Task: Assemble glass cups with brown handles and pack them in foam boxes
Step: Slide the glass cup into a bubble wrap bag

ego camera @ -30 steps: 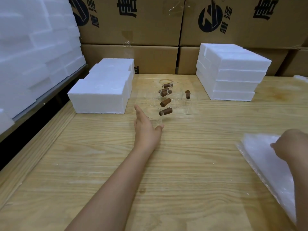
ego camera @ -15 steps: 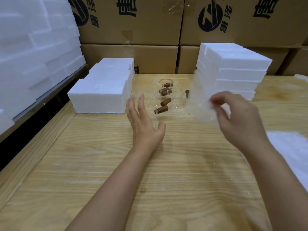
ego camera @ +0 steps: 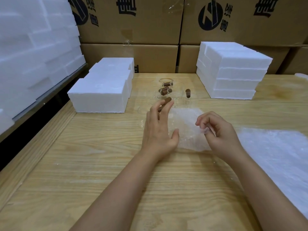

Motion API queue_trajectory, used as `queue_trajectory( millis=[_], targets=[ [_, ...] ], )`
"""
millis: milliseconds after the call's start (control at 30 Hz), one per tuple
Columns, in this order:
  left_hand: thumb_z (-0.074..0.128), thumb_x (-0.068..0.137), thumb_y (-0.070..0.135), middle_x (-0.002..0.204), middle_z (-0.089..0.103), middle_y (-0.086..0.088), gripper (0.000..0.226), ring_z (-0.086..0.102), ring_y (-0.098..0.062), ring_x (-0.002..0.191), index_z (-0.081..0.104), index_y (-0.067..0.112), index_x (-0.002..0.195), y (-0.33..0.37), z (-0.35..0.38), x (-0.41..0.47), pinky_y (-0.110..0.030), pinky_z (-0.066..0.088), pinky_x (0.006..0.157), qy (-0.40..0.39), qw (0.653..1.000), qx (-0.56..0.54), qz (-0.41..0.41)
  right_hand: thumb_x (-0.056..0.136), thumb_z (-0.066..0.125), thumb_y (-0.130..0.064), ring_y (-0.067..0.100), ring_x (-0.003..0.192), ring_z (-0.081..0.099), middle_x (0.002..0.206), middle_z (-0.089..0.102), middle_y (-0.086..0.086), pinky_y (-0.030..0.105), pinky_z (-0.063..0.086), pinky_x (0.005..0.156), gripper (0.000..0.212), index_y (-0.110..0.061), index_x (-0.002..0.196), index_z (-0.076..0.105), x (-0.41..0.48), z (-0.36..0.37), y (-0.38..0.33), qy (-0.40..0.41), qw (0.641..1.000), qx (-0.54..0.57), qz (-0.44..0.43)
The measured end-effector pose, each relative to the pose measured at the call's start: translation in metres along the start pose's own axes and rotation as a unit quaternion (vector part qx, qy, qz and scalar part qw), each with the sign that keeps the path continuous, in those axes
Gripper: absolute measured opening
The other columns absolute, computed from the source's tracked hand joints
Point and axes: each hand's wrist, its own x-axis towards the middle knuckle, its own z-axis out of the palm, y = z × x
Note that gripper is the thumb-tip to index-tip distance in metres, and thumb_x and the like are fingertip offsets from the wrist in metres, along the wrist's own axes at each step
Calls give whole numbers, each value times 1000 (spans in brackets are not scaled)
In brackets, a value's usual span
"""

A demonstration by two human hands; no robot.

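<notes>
One handle (ego camera: 160, 108) peeks past the left hand (ego camera: 158, 132); right hand (ego camera: 221, 135) pinches wrap (ego camera: 186, 124).

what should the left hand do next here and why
Probably close the left hand round the nearest clear glass cup with a brown cylindrical handle and bring it to the translucent bubble-wrap sheet. That hand is open, fingers straight, right beside the cup, while the right hand pinches the sheet's edge on the wooden table, seemingly ready to wrap.
</notes>
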Motion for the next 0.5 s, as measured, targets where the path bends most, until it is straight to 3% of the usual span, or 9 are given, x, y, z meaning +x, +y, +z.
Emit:
queue_trajectory(
  millis=[67,133,200,233,300,400,500],
  targets=[
    [73,71,14,143,32,-8,84,35,-14,120,34,14,146,0,0,0,-35,44,98,2,1000,11,-16,80,39,25,5,88,55,84,60,-1,10,40,80,54,-27,64,46,0,-1,0,-8,1000,30,0],
    [72,75,15,134,43,1,83,46,-3,93,31,19,148,0,-2,0,-24,47,79,-2,999,-7,-47,80,38,25,5,86,57,79,62,-6,11,41,78,50,-21,63,45,-1,-3,0,-15,998,61,16],
    [68,81,15,99,57,16,63,41,-3,64,47,23,139,-1,-2,0,-25,47,64,10,999,-15,-47,81,40,20,10,82,59,74,64,-7,16,44,78,41,-16,62,47,2,-7,0,-13,994,98,44],
    [67,82,14,81,57,18,47,38,-4,60,59,20,128,-1,-1,0,-28,48,62,17,999,-18,-33,78,42,14,12,80,60,71,64,-6,18,45,77,34,-15,61,51,4,-9,-2,-10,992,114,59],
    [64,84,14,71,62,12,20,40,-2,59,71,11,103,0,0,-1,-35,51,61,16,999,-42,-8,67,43,0,15,76,59,66,64,-2,22,45,71,21,-12,59,58,11,-11,-4,6,986,141,88],
    [60,87,20,65,62,2,19,51,-13,55,72,5,91,0,0,-1,-35,50,57,-3,998,-62,-19,82,45,-1,17,70,57,68,65,0,27,45,67,28,-11,67,66,32,-4,-4,35,981,145,124],
    [64,88,19,67,67,-5,17,60,-23,60,73,6,92,-2,0,-1,-34,49,60,-33,997,-65,-25,93,48,-8,7,73,55,92,67,-4,27,43,73,26,-22,90,70,64,19,-6,-41,992,-20,118]
  ],
)
